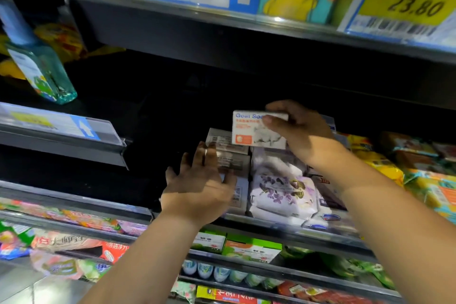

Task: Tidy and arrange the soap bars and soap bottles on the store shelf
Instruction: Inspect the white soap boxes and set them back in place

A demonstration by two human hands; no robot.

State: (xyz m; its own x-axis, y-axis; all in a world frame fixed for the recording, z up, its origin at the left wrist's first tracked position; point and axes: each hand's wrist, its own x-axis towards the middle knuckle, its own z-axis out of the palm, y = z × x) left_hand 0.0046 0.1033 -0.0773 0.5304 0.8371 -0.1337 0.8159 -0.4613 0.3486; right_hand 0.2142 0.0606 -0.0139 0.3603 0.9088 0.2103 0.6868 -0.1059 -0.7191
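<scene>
soap bottle (42, 69): 1 in view, teal, far left on the higher shelf, looks tilted (could be lens warp); judged not yet straightened.
left hand (199, 185): fingers straight and spread, tips against the left side of the box stack; holds nothing.
box stack (234, 158): white soap boxes on the middle shelf (271, 224), about 3 layers showing; exact count hidden by the hand.
goat soap box (254, 131): 1, in the air just above the stack's right edge, not yet set down.
right hand (298, 131): thumb and fingers pinch the box's right end.
floral packs (283, 190): at least 2, just right of the stack, lying loose.
yellow packs (380, 163): several, jumbled, far right.
progress: judged mid-task; stack partly built, rest untidied.
</scene>
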